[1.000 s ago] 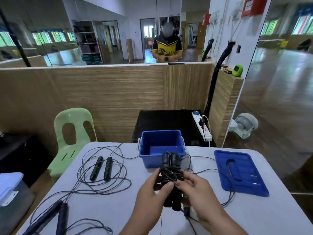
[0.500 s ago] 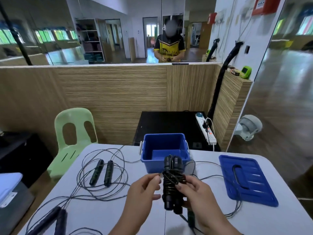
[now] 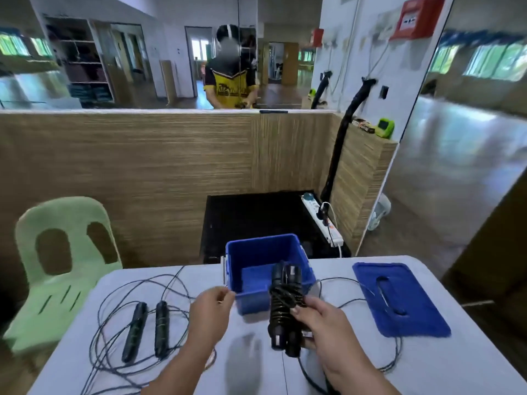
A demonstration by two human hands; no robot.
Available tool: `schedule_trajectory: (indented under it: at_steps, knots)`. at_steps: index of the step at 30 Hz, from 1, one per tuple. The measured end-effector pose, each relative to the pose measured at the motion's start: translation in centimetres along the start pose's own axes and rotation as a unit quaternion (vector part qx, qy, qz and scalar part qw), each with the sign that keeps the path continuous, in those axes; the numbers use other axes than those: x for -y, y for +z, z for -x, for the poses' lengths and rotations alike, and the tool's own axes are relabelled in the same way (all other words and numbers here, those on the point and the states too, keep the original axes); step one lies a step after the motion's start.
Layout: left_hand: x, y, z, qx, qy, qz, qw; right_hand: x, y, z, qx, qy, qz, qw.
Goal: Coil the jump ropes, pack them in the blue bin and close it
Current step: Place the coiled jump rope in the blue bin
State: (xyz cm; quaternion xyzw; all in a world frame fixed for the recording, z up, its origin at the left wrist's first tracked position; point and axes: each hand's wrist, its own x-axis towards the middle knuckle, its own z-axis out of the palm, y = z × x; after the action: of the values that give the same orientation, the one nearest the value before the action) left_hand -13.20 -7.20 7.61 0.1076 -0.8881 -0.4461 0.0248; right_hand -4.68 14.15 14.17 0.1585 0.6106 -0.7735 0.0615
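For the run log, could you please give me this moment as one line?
step: coiling | right hand: grips wound rope bundle | left hand: apart from bundle | blue bin: open | lid: on table

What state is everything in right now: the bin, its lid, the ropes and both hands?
Blue bin: open, upright, nothing seen inside.
Lid: off, flat on the table right of the bin.
Wound jump rope: cord wrapped round its two handles, held up before the bin.
Right hand: grips the wound jump rope.
Left hand: fingers curled, apart from it; unclear if it pinches cord.
Loose jump rope: uncoiled on the table, handles side by side.
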Motion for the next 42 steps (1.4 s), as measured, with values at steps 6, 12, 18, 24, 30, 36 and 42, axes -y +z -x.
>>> schedule_trajectory:
  at_steps: [6, 12, 18, 24, 30, 36, 42]
  knots:
    - [1.3, 1.7, -4.0, -0.012, -0.029, -0.108, 0.994, -0.1, -0.3, -2.1, 0.005, 0.014, 0.008, 1.000]
    - [0.9, 3.9, -5.4, -0.013, -0.074, -0.131, 0.989, 0.4, -1.6, -4.6, 0.033, 0.035, 0.021, 0.999]
    - [0.8, 5.6, -5.7, -0.017, -0.096, -0.132, 0.986, 0.0, -2.1, -7.1, 0.056, 0.057, 0.027, 0.996]
    - [1.9, 6.4, -4.9, -0.033, -0.099, -0.114, 0.988, 0.1, -1.8, -7.9, 0.100, 0.065, 0.011, 0.993]
    - [2.9, 6.7, -3.2, -0.035, -0.098, -0.072, 0.992, 0.0, -0.8, -9.4, 0.112, 0.088, 0.019, 0.990]
    - [3.4, 6.8, -2.2, -0.034, -0.100, -0.006, 0.994, -0.9, 0.9, -13.7, 0.099, 0.103, 0.059, 0.988]
    - [4.2, 6.9, -1.8, -0.033, -0.099, -0.007, 0.994, -3.1, 2.0, -20.0, 0.077, 0.144, 0.091, 0.982]
